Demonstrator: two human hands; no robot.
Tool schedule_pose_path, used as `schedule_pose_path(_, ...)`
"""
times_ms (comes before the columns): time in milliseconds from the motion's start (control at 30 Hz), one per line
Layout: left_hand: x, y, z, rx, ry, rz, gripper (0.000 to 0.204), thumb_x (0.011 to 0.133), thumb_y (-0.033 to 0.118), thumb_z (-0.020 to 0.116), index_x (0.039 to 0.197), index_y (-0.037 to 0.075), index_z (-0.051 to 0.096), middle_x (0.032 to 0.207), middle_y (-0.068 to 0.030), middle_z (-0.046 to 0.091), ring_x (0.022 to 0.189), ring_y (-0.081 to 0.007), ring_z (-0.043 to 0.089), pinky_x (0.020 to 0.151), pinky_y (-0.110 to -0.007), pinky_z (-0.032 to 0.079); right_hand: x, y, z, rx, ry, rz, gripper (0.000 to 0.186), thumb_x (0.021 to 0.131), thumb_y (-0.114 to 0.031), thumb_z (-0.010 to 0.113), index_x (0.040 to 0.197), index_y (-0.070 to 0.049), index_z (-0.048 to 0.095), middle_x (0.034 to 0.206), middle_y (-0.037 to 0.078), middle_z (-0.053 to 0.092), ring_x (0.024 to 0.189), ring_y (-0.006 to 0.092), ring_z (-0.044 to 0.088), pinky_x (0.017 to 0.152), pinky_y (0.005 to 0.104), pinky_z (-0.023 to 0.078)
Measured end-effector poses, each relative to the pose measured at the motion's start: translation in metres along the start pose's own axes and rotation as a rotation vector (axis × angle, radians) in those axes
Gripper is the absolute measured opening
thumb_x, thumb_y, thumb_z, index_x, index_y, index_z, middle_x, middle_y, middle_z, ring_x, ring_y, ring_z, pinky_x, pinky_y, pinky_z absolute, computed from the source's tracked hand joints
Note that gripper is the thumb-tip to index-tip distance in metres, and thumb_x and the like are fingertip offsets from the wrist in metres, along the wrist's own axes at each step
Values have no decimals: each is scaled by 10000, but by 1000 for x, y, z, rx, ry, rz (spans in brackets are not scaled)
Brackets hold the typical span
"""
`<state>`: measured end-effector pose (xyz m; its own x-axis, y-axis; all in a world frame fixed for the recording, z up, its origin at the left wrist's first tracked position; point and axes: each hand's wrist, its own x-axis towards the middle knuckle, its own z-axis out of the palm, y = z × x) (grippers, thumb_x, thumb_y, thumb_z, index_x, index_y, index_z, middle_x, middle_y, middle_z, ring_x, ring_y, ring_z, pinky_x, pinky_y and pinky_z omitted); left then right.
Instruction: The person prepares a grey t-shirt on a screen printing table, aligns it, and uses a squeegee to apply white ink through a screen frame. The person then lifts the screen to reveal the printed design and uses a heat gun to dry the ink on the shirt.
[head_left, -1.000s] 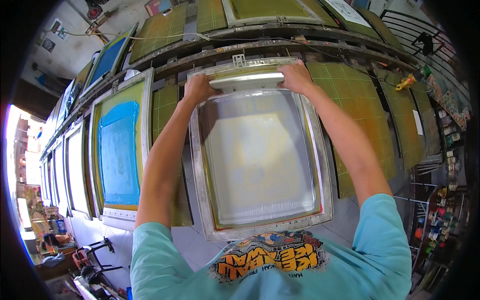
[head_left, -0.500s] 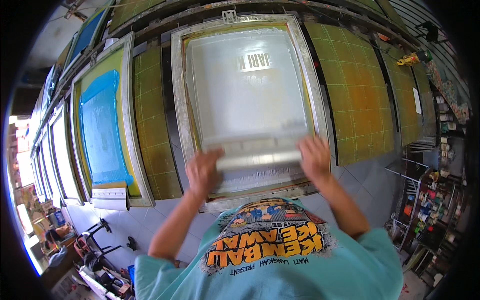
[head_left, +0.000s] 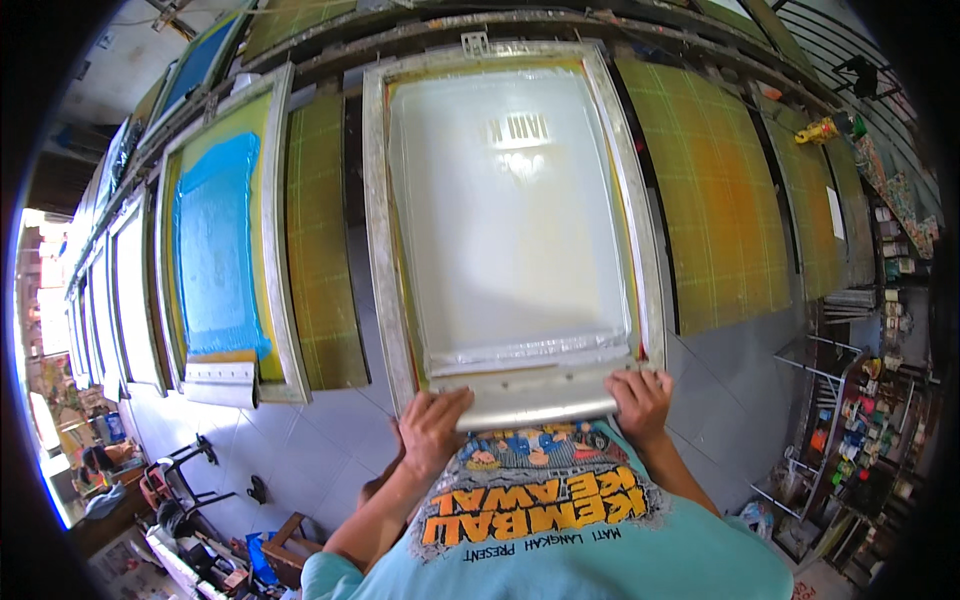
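While both hands (head_left: 437,428) are gripping a metal squeegee (head_left: 535,400), the screen frame (head_left: 380,200) is holding pale ink (head_left: 500,240), the neighbouring frame (head_left: 275,220) blue ink (head_left: 215,250).

A broad, silvery metal squeegee (head_left: 540,400) spans crosswise at the near end of a rectangular metal-framed screen (head_left: 383,230); a glossy, whitish coating (head_left: 510,245) spreads inside, ridged along its near edge.

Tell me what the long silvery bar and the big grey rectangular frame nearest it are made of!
The long silvery bar looks like smooth, satiny metal, maybe aluminium: its rounded edge gleams. The big grey rectangular frame seems metal, duller and scuffed, with blotchy marks; which metal, I can't tell.
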<state>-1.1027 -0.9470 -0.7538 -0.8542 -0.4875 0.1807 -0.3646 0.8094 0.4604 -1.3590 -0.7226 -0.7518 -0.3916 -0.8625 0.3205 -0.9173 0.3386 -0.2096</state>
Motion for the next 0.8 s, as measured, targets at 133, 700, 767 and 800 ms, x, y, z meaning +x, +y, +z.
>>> schedule_pose_path(133,18,-21,22,75,135,89,423,646,103,717,1066,111,768,1137,-3,740,864,-167,643,729,-318,507,16,15,39,-19,126,-19,30,832,-118,705,859,-108,711,908,4,699,779,172,624,759,350,414)
schedule_pose_path(700,412,-177,-18,278,-145,-172,427,743,377,820,1109,168,750,1041,-142,737,916,-329,709,787,-426,576,425,143,100,-69,-278,-93,252,705,-200,771,928,-94,719,941,144,721,926,330,672,932,454,444)
schedule_pose_path(767,452,-199,-32,320,-339,-109,545,681,537,828,1056,145,773,925,-167,743,891,-298,725,795,-426,570,451,159,98,-40,-289,-161,334,664,-298,841,910,-104,725,870,139,715,841,357,658,857,445,452)
schedule_pose_path(800,444,-189,-45,200,-304,-50,530,669,535,828,1011,134,781,915,-172,742,858,-296,729,786,-422,569,450,151,86,-2,-370,-126,371,659,-301,836,954,-103,730,902,141,718,877,368,652,870,444,458)
